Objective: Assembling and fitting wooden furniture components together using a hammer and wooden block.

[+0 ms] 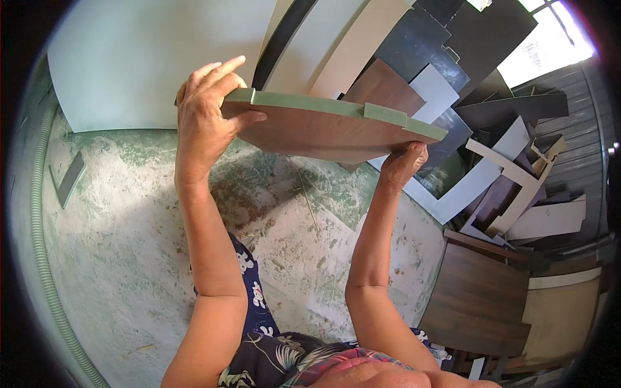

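Observation:
A wood-brown board with a green edge is raised in front of me, above the floor and tilted so that its brown face and long edge both show. The green edge is stepped in places; I cannot tell whether it is one board or several held together. My left hand grips the left end, thumb on the brown face and index finger stretched out beyond the edge. At the right end my right hand is closed on it, thumb near the corner; its other fingers are mostly hidden.
A large pale panel stands at the far left. Many offcut boards lean and pile up at the right. A ribbed hose runs along the left wall. A small dark strip lies on the stained floor.

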Demonstrator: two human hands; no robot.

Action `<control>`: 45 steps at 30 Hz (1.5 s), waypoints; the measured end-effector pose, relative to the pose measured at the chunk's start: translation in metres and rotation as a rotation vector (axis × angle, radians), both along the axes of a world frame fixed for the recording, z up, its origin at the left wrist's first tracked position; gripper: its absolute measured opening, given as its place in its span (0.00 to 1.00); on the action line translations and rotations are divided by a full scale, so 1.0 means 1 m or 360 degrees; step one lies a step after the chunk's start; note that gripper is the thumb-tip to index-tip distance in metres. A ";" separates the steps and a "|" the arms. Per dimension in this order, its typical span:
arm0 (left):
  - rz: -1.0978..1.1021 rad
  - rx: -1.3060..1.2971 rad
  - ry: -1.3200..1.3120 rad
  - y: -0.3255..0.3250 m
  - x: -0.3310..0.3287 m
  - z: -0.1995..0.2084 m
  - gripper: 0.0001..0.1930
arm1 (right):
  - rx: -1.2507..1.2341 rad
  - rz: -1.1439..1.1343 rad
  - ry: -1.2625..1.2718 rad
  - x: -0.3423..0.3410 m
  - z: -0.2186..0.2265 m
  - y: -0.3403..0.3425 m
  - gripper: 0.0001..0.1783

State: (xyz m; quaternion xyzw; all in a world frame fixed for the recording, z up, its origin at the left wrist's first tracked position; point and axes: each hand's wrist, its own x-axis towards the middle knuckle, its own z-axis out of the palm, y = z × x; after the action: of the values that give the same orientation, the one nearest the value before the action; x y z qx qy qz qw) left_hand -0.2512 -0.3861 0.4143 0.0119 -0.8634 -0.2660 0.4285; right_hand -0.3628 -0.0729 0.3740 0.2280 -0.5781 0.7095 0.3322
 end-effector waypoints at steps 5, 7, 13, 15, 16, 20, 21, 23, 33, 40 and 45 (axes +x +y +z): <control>0.0175 0.0124 0.0304 0.021 -0.027 -0.004 0.32 | -0.0065 -0.0226 -0.0038 -0.009 0.008 -0.014 0.24; 0.0109 0.0408 0.0321 0.033 -0.025 -0.005 0.42 | -0.0069 -0.0272 -0.0059 -0.019 0.009 -0.006 0.23; -0.0017 0.0596 0.0374 0.026 -0.013 0.006 0.39 | -0.0305 -0.0325 -0.0229 -0.071 0.010 0.043 0.22; -0.0024 0.0712 0.0382 0.021 -0.009 0.000 0.35 | -0.0321 -0.0331 -0.0309 -0.089 0.004 0.057 0.23; -0.0023 0.0801 0.0368 0.022 -0.008 0.000 0.34 | -0.0394 -0.0304 -0.0404 -0.097 0.003 0.060 0.25; -0.0021 0.0821 0.0286 0.028 -0.014 -0.003 0.33 | -0.0364 -0.0297 -0.0560 -0.135 -0.002 0.078 0.33; -0.0057 0.0862 0.0234 0.030 -0.017 -0.005 0.33 | -0.0365 -0.0301 -0.0558 -0.146 -0.004 0.083 0.33; -0.0093 0.0900 0.0182 0.033 -0.021 -0.008 0.33 | -0.0313 -0.0325 -0.0535 -0.166 -0.007 0.091 0.37; -0.0336 0.1161 0.0047 0.033 -0.031 -0.015 0.31 | -0.0256 -0.0549 -0.0708 -0.223 -0.032 0.123 0.34; -0.0369 0.1194 -0.0028 0.027 -0.030 -0.019 0.30 | -0.0078 -0.0622 -0.0707 -0.244 -0.047 0.130 0.34; -0.0349 0.1211 -0.0117 0.023 -0.031 -0.020 0.29 | 0.0001 -0.1139 -0.0484 -0.249 -0.060 0.114 0.38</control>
State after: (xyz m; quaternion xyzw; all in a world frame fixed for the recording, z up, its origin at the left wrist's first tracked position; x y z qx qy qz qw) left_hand -0.2823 -0.3627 0.3946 0.0871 -0.7142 -0.6105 0.3313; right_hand -0.6113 0.0413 0.3138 -0.0959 -0.6640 0.5743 0.4691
